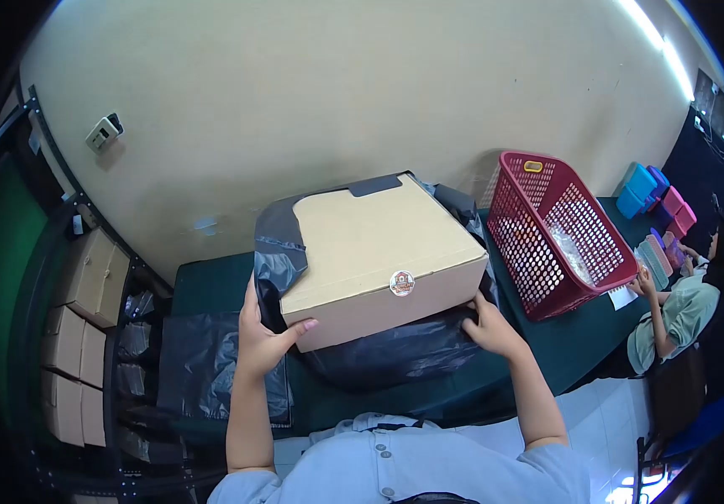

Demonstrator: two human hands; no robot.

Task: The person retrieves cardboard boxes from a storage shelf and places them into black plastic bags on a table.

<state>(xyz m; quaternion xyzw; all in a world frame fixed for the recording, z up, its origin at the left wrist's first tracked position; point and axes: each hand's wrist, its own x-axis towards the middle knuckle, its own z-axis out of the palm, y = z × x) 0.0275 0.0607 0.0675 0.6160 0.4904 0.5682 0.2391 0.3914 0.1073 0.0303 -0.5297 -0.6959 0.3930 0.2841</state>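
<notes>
A closed cardboard box [379,227] with a round sticker on its front side sits partly inside a black plastic mailer bag [404,357]. The bag wraps the box's left, back and right edges and sags below its front. My left hand [265,336] grips the left front corner, its thumb on the cardboard and its fingers hidden behind the bag and box. At the right front corner my right hand [494,328] is closed on the bag's edge, thumb bent inward; its other fingers are partly hidden.
Stacked flat black bags [198,361] lie left on the green-covered table [223,281]. A maroon basket [538,244] holding clear plastic stands right, near colored containers [635,197] and a seated person [685,315]. Left, a shelf holds cardboard boxes [63,340]. The wall [336,92] rises behind.
</notes>
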